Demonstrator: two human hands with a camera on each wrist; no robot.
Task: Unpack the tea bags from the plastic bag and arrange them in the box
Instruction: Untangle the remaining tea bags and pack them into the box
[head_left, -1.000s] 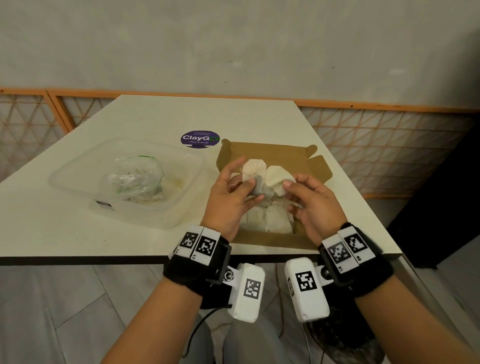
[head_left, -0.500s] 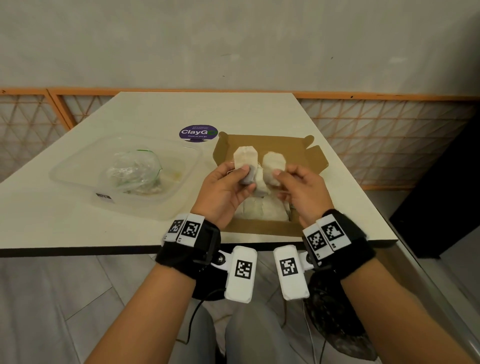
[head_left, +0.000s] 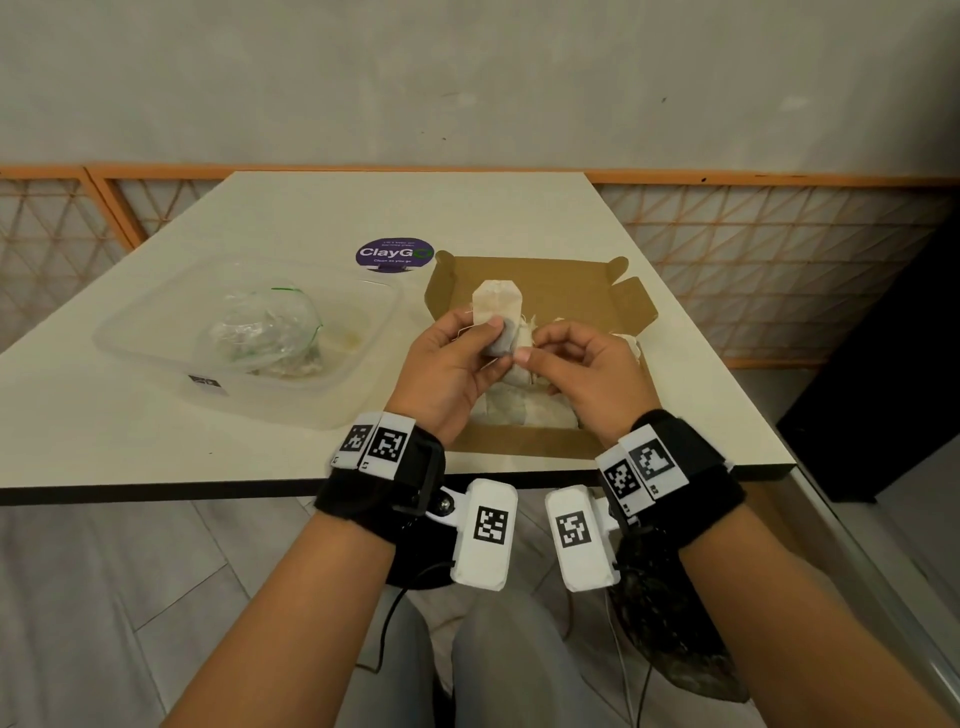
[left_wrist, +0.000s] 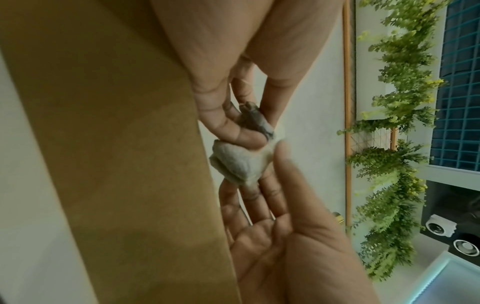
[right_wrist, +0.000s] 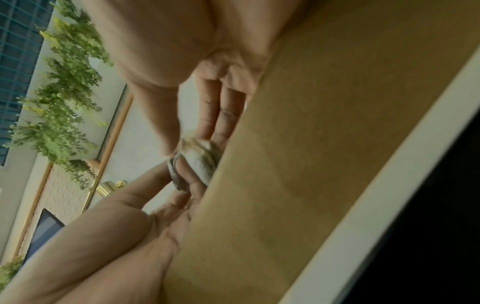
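An open brown cardboard box (head_left: 571, 291) lies at the table's near edge, with several pale tea bags (head_left: 524, 410) inside. Above it my left hand (head_left: 488, 338) pinches one tea bag (head_left: 496, 306) upright between thumb and fingers. My right hand (head_left: 530, 353) pinches a second tea bag (head_left: 524, 338) right beside it, and the two bags touch. In the left wrist view my left hand (left_wrist: 255, 127) grips a dark-stained bag (left_wrist: 253, 120) above a paler one (left_wrist: 239, 162). In the right wrist view my right hand (right_wrist: 192, 144) holds its bag (right_wrist: 201, 156). The crumpled plastic bag (head_left: 265, 332) lies to the left.
The plastic bag lies in a clear plastic tub (head_left: 156, 343) on the left of the cream table (head_left: 415, 208). A purple round sticker (head_left: 395, 253) lies behind the box. The table's front edge runs just under my wrists. An orange lattice railing (head_left: 779, 270) borders the table.
Both hands have drawn together over the box. The right hand's tea bag has dropped lower and now sits mostly behind the fingers, while the left hand's bag still stands upright.
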